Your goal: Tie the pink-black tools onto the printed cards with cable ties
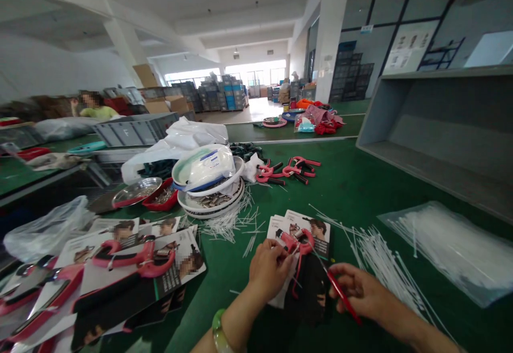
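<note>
A pink and black hand grip strengthener point(306, 242) with a metal spring lies on a printed backing card point(323, 230) in front of me. My left hand point(269, 270), a green bangle on its wrist, is closed in a pinch beside the spring, where a thin white cable tie point(296, 282) shows at the fingers. My right hand point(355, 289) is wrapped round a slim red-handled tool point(343, 295); its thin metal tip points at the hand grip. I cannot make out its exact kind. Loose white cable ties point(380, 256) lie right of that hand.
Carded pink hand grips point(140, 262) overlap at the left. Behind them stand stacked round trays point(210, 203) with metal parts and a red tray point(162, 195). More pink grips point(286, 171) lie further back. A bag of cable ties point(457, 251) and grey shelf point(436, 123) are right.
</note>
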Demonstrator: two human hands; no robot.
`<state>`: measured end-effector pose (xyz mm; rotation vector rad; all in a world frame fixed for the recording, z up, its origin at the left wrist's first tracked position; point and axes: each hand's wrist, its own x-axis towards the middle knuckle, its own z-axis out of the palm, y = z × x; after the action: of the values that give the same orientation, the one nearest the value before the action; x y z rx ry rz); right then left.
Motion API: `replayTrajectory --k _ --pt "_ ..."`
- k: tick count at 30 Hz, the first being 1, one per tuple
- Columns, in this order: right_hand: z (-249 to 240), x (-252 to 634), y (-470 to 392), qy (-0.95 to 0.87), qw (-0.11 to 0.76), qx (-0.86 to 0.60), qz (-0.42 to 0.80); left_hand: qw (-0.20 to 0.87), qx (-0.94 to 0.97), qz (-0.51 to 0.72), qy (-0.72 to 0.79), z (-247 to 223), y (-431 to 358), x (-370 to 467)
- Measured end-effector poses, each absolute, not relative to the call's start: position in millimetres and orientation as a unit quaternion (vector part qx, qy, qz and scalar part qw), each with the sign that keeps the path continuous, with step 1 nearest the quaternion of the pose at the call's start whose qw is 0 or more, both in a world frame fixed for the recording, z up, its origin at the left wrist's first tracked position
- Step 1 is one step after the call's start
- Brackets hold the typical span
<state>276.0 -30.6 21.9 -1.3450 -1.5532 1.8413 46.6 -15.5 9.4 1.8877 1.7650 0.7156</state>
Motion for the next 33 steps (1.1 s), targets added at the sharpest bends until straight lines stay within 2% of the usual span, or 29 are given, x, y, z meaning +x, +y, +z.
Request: replayTrajectory --k 5,15,20,33 --pt "22 258 -27 -0.532 0.124 -0.496 0.675 0.273 0.669 0.300 0.623 -3 -17 40" --pt "14 257 -11 -0.498 0.162 -0.464 0.715 0.296 0.668 0.328 0.599 -6 -18 39" --pt "7 266 -3 -0.523 0.141 -0.421 0.727 0.294 0.670 0.334 0.594 -5 -18 39" --pt "8 256 6 -0.636 0.102 -0.454 0.616 0.297 0.674 0.337 0.587 -5 -18 38"
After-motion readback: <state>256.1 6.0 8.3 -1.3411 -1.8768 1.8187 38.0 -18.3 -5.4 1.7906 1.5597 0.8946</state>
